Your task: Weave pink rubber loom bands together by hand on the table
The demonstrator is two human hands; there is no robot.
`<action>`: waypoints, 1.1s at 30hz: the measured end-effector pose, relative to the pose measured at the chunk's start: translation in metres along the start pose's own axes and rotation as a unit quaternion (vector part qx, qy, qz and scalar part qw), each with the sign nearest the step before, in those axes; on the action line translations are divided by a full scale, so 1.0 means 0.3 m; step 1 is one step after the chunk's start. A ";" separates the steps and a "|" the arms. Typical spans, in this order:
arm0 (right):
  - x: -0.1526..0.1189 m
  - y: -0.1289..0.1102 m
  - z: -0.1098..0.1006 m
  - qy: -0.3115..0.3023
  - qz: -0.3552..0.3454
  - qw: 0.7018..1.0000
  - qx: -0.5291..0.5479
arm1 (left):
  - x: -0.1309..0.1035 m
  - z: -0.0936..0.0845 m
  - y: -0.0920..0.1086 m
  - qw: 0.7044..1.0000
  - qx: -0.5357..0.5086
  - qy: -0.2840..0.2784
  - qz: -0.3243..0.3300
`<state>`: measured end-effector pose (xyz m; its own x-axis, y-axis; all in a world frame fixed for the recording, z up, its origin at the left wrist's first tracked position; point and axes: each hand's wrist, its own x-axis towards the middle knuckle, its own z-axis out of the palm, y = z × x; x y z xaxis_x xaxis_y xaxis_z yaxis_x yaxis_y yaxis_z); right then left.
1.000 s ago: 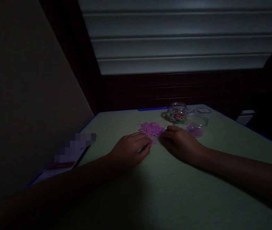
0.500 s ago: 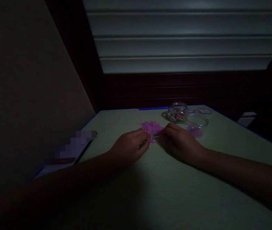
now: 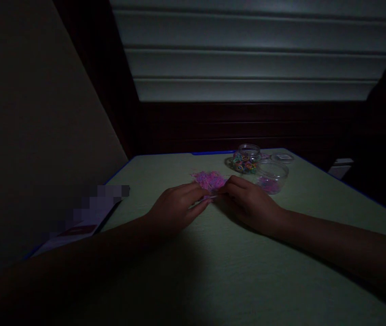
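Observation:
A loose pile of small pink and purple bands (image 3: 209,179) lies on the pale green table (image 3: 247,271). My left hand (image 3: 175,207) is at the near left side of the pile, its thumb and fingertips pinched on something too small to make out. Just right of it, my right hand (image 3: 252,203) is closed too, fingertips beside the pile. A thin pale strand seems to run between the two hands. Close behind my right hand stands a clear open tub (image 3: 274,174) with some pink bands in it.
Behind the tub is a clear jar (image 3: 247,160) of multicoloured bands, with a clear lid (image 3: 283,158) to its right. Papers or a booklet (image 3: 87,219) lie along the left table edge. A slatted shutter (image 3: 247,59) rises beyond the table.
The whole view has shifted slightly, so the table things appear a little further left. My fingertips have moved slightly closer together.

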<state>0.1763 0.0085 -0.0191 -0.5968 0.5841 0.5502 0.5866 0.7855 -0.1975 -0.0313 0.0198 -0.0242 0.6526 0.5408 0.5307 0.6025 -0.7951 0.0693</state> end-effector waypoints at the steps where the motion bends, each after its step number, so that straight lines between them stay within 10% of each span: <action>1: 0.000 -0.001 -0.001 0.000 -0.002 1.000 0.000 | 0.000 0.001 -0.001 1.000 -0.001 0.000 0.003; 33: 0.003 -0.002 -0.006 0.003 0.034 0.996 0.081 | -0.002 -0.002 -0.002 1.000 -0.004 0.003 0.019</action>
<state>0.1765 0.0083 -0.0169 -0.5548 0.6363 0.5360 0.5296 0.7670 -0.3623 -0.0323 0.0197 -0.0242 0.6719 0.5088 0.5382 0.5734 -0.8173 0.0567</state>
